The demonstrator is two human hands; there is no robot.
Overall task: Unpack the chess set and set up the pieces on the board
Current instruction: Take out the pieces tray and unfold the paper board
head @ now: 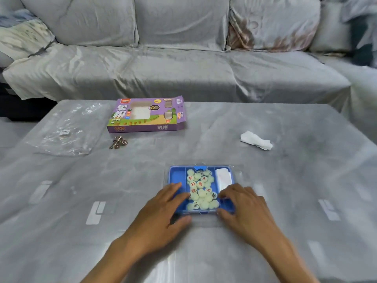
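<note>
A blue plastic tray (176,176) under a clear lid lies on the table in front of me. Its middle compartment holds several pale round chess pieces (201,189) marked in red and black. A folded white sheet (223,177) fills the right compartment. My left hand (163,213) grips the tray's near left corner, fingers on top and thumb at the front edge. My right hand (242,205) grips the near right corner the same way. The purple cardboard chess box (146,115) lies open-ended farther back.
A clear plastic bag (65,129) lies at the far left, with a small metal ring puzzle (118,142) beside it. A crumpled white tissue (256,140) sits at the right. A grey covered sofa (183,68) runs behind the table.
</note>
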